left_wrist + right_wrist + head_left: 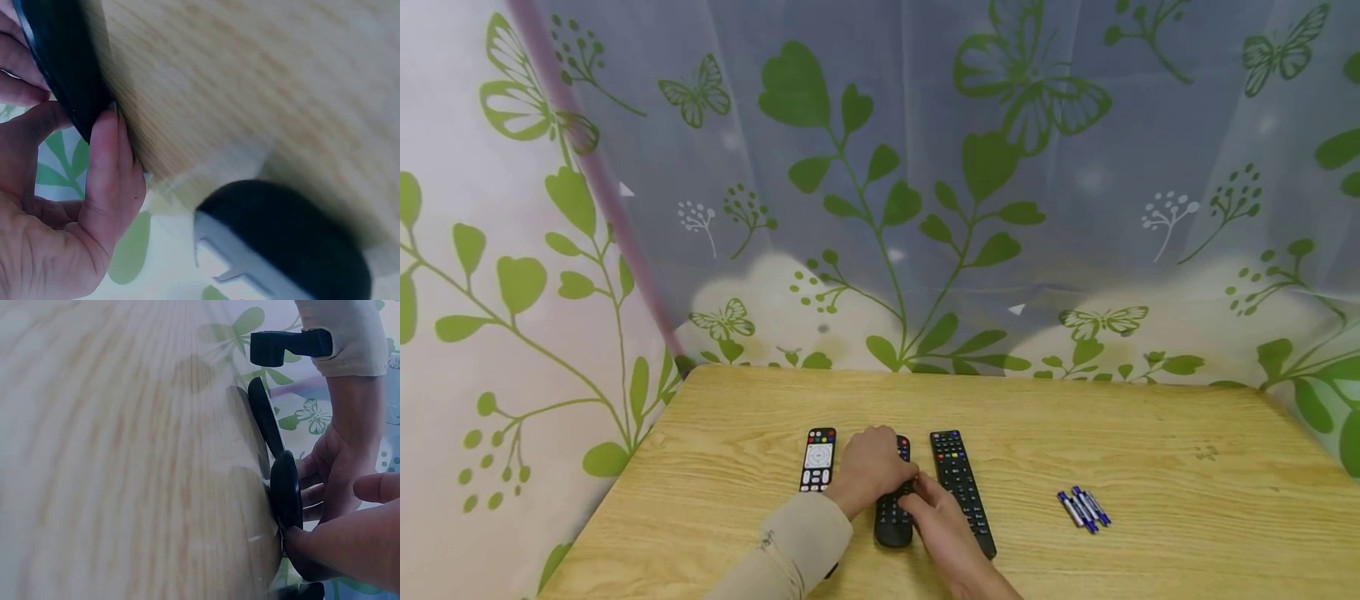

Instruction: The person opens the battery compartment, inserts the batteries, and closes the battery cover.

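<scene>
Both hands work on the middle black remote control (893, 532), its lower end toward me and its buttons partly hidden under the fingers. My left hand (874, 467) reaches over its upper part; in the left wrist view its thumb and fingers grip the edges of the dark remote's end (69, 62). From the right, my right hand (946, 527) pinches the remote's side with thumb and fingertips. In the right wrist view the remote (286, 490) stands close over the tabletop, between the two hands.
A black remote with white buttons (818, 457) lies left of the hands, partly covered by the beige sleeve (805, 533). A longer black remote (958, 483) lies to the right. Several small batteries (1084, 510) lie further right on the wooden table (1187, 500). A patterned curtain (925, 250) hangs behind.
</scene>
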{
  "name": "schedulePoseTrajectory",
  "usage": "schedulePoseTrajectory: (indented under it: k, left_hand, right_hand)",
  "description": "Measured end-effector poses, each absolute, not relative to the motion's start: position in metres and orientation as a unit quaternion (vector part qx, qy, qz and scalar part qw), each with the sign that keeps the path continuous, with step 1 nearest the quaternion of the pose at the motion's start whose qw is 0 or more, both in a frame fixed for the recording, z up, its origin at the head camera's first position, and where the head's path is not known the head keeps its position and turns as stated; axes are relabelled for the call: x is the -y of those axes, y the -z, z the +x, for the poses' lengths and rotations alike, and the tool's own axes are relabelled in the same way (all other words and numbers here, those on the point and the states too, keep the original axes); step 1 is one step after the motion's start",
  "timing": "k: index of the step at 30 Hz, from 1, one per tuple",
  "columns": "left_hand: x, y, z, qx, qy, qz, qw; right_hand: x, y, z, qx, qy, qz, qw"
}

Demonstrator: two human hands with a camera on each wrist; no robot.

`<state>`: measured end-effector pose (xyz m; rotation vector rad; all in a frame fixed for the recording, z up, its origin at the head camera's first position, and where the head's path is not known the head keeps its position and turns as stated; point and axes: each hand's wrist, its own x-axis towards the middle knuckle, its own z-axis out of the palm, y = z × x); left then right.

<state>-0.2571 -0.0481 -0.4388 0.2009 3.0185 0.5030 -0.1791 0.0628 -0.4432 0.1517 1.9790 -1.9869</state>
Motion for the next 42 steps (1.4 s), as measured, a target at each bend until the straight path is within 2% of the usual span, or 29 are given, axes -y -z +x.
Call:
schedulePoseTrajectory:
  k: [18, 28, 33, 42]
  left_hand:
    - [0.068, 0.439, -0.26, -0.948, -0.31, 0.038, 0.062]
    - [0.078, 0.424, -0.257, -0.846, -0.527, 0.042, 0.072]
    - [0.079, 0.417, -0.255, -0.776, -0.625, 0.035, 0.08]
    - [0.075, 0.409, -0.25, -0.72, -0.69, 0.038, 0.061]
  right_hand:
    - [-0.071, 0.433, -0.172, -0.716, 0.684, 0.044, 0.13]
    - [-0.086, 0.42, -0.165, -0.717, 0.686, 0.041, 0.119]
    - [-0.092, 0.417, -0.163, -0.714, 0.688, 0.033, 0.122]
    - [-0.093, 0.41, -0.157, -0.712, 0.688, 0.023, 0.14]
